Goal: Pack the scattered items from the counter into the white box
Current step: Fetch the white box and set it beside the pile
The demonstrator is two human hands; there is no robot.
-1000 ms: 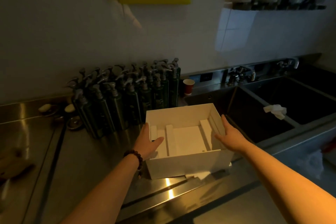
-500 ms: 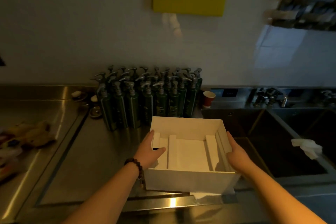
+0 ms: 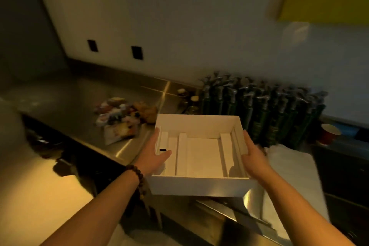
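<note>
The white box (image 3: 199, 186), open-topped with white cardboard dividers inside, is held above the counter's front edge. My left hand (image 3: 155, 156) grips its left wall, thumb inside the box. My right hand (image 3: 254, 158) grips its right wall. A pile of small colourful packets and snack items (image 3: 121, 120) lies on the steel counter (image 3: 69, 110), to the left of the box and behind it.
Many dark green pump bottles (image 3: 263, 110) stand in a block against the wall behind the box. A red paper cup (image 3: 328, 134) stands to their right. A white sheet (image 3: 287, 166) lies on the counter at right. Small round objects (image 3: 186, 96) lie left of the bottles.
The box has been lifted and carried left along the counter with both hands. The view swung left, so the sink left the frame and the pile of packets came in.
</note>
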